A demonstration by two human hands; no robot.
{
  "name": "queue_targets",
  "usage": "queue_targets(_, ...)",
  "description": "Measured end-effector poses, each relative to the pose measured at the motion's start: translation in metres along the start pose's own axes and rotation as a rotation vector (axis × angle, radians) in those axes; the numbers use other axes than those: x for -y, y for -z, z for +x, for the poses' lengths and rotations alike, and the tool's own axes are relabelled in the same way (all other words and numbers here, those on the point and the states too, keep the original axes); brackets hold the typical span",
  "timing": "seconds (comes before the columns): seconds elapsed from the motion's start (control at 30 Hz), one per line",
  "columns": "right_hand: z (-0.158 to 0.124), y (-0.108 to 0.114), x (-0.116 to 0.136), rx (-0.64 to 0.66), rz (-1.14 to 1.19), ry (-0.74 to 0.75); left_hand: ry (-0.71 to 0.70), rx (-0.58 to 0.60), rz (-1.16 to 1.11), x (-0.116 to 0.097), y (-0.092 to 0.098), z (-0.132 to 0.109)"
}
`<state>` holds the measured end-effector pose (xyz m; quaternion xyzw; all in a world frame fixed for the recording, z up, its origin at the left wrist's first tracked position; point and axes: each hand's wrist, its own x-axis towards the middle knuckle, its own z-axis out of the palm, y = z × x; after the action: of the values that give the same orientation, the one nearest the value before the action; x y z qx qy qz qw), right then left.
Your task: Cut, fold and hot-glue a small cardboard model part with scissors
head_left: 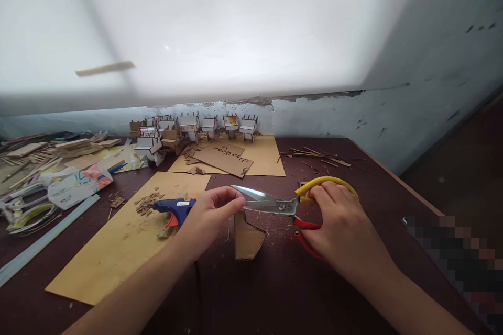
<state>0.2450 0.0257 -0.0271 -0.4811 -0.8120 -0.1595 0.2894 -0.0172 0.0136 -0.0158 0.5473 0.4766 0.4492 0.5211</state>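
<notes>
My right hand (340, 217) grips a pair of scissors (281, 206) by its yellow and red handles. The blades are parted and point left, their tips reaching my left hand (214, 214). Thumb and forefinger of that hand are pinched together at the lower blade's tip; whatever lies between them is hidden or too small to name. Just below the blades is a cut cardboard piece (248, 241) with an angled right side. A blue glue gun (178, 210) with an orange trigger lies left of my left hand, partly hidden behind it.
Several small cardboard models (189, 126) stand at the back. A lettered cardboard sheet (226, 156) lies before them. Cardboard scraps (147, 203) sit on a yellow board (129, 241). Pale glue sticks (47, 241) and tape rolls (33, 218) are left; thin sticks (322, 156) lie back right.
</notes>
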Motion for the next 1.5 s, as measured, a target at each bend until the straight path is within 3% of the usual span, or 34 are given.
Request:
queue_targets(0.17,0.0,-0.001,-0.003,-0.009,0.016,-0.034,0.112,-0.053,-0.251,0.006,0.003,0.005)
queue_targets(0.3,0.0,-0.002,-0.008,0.014,0.047,-0.114,0.147,-0.144,-0.297,0.011,0.005,0.009)
queue_targets(0.57,0.004,0.0,-0.019,0.08,0.153,-0.386,-0.014,-0.299,-0.071,0.014,0.008,0.019)
queue_targets(0.7,0.006,0.002,-0.017,0.165,0.256,-0.482,-0.05,-0.163,0.095,0.007,0.009,0.016)
queue_targets(0.8,0.008,0.003,-0.013,0.222,0.287,-0.532,-0.048,0.101,0.335,-0.001,0.014,0.007)
queue_targets(0.87,0.009,0.005,-0.011,0.238,0.324,-0.544,0.024,0.291,0.459,-0.007,0.02,-0.001)
queue_targets(0.97,0.009,0.008,-0.009,0.252,0.382,-0.522,0.032,0.408,0.591,-0.01,0.026,-0.01)
queue_targets(1.07,0.008,0.011,-0.006,0.275,0.379,-0.473,-0.017,0.366,0.677,-0.008,0.024,-0.013)
queue_targets(1.17,0.007,0.013,-0.002,0.313,0.375,-0.443,-0.049,0.297,0.62,-0.006,0.019,-0.012)
queue_targets(1.33,0.004,0.012,0.006,0.342,0.338,-0.354,-0.227,0.066,0.505,-0.008,0.018,-0.005)
queue_targets(1.5,-0.001,0.011,0.013,0.326,0.276,-0.256,-0.187,-0.041,0.383,-0.011,0.019,-0.004)
